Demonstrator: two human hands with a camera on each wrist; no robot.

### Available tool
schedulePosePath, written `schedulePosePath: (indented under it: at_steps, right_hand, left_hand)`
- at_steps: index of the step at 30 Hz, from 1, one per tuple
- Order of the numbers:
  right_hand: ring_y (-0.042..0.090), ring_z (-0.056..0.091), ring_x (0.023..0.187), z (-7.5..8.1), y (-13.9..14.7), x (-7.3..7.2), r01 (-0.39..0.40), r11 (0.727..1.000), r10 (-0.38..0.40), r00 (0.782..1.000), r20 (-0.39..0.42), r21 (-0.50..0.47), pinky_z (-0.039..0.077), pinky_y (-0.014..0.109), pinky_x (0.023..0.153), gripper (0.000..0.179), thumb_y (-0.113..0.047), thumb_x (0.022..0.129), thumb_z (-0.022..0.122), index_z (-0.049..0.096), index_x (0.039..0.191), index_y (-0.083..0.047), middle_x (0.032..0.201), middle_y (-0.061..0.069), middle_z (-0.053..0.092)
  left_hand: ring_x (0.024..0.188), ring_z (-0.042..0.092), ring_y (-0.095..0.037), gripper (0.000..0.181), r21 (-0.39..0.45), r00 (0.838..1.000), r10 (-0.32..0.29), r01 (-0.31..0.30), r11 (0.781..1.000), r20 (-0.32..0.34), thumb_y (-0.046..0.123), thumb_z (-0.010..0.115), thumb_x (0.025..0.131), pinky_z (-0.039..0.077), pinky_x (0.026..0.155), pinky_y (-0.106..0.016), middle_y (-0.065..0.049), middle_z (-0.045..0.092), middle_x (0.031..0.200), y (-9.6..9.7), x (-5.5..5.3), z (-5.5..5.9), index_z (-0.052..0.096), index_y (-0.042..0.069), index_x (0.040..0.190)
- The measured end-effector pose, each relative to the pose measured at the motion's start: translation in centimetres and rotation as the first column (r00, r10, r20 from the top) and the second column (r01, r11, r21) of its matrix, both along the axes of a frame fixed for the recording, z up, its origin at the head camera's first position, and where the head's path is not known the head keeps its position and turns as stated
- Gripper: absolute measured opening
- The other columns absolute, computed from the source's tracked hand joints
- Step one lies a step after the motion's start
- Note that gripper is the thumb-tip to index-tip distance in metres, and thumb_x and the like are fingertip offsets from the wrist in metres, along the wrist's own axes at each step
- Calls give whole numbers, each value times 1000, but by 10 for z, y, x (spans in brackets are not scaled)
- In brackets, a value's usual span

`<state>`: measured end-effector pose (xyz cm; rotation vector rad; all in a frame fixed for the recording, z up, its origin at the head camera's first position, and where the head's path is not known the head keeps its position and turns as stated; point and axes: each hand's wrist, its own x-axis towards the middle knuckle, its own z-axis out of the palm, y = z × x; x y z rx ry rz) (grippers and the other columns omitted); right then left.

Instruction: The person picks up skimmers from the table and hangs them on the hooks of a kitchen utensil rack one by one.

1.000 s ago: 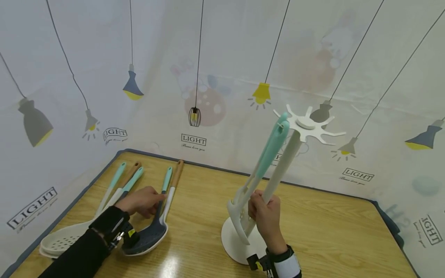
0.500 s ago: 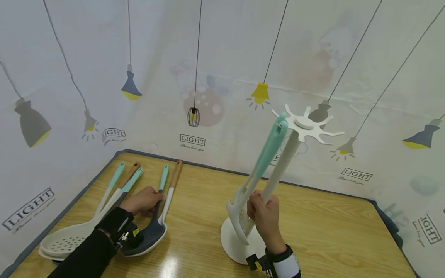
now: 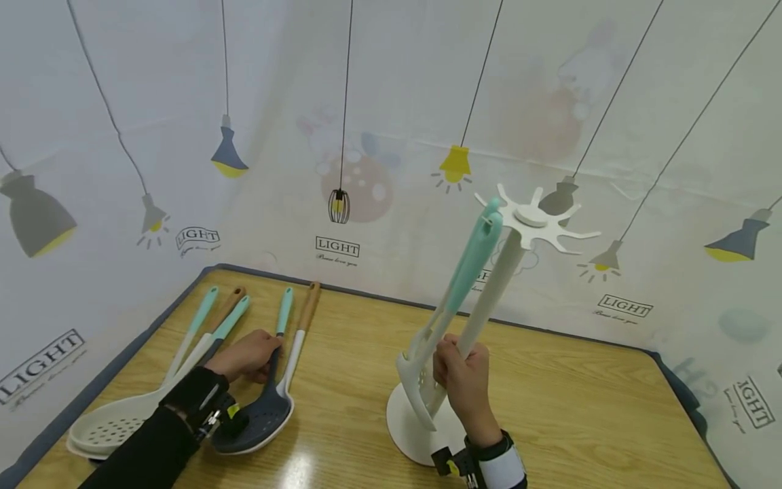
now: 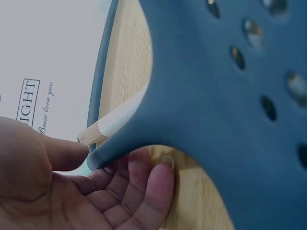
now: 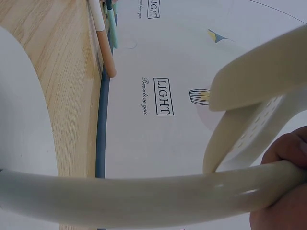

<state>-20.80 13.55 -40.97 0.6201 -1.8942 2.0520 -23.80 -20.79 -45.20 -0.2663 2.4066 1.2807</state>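
Note:
On the left of the table, my left hand [image 3: 253, 353] pinches the handle of a dark blue-grey skimmer [image 3: 263, 415] between thumb and fingers. Its handle ends in mint green, and its perforated head [image 4: 192, 96] fills much of the left wrist view. The skimmer's head lies nested over a white ladle-like utensil [image 3: 294, 356] with a wooden handle end. My right hand [image 3: 467, 380] grips the pole [image 3: 496, 292] of a white utensil stand, low down. White utensils with mint handles [image 3: 473, 265] hang from its hooked top [image 3: 531, 216], beside the pole.
Several more utensils lie at the far left, among them a white skimmer [image 3: 110, 424] with mint and wooden handles [image 3: 229, 305] close together. The wooden table [image 3: 580, 407] has a dark edge and meets a printed cloth backdrop [image 3: 397, 102] behind. The stand's round base [image 3: 406, 435] rests on the table.
My left hand has shifted slightly left, and the dark skimmer's handle has swung a little away from the wooden handle beside it. My right hand keeps its grip on the stand.

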Motion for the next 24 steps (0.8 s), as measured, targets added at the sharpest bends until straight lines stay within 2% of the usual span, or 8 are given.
schedulePosePath:
  at_steps: [5,12,19,24]
  right_hand:
    - [10,32,38,0,0,0,3,1000,-3,1000,8,3,28,30,34,39,-1,95,46,37,58,-5,48,2,32]
    - [9,32,38,0,0,0,13,1000,-13,1000,22,5,28,31,34,38,-1,94,46,37,58,-5,48,2,32]
    - [9,31,38,-1,0,-1,-12,1000,12,1000,-12,1,27,29,33,39,-1,95,46,36,58,-6,48,2,32]
    - [8,31,38,-2,0,-1,-14,1000,14,1000,-13,0,27,29,33,39,-2,96,47,36,59,-6,47,2,32]
  left_hand:
    - [61,51,-16,39,13,1000,-6,6,1000,-16,27,31,105,48,60,-31,-4,44,69,-1,3,2,57,-2,100]
    - [67,63,-18,37,122,999,3,4,993,-53,22,31,105,51,62,-35,-12,62,78,-1,5,6,51,-9,112]
    - [69,66,-20,38,150,997,56,-47,988,-59,26,38,104,52,64,-37,-13,63,81,-1,8,12,45,-9,117]
    - [72,66,-22,40,164,992,70,-51,985,-109,27,40,103,53,66,-37,-15,62,83,0,11,19,41,-9,120]
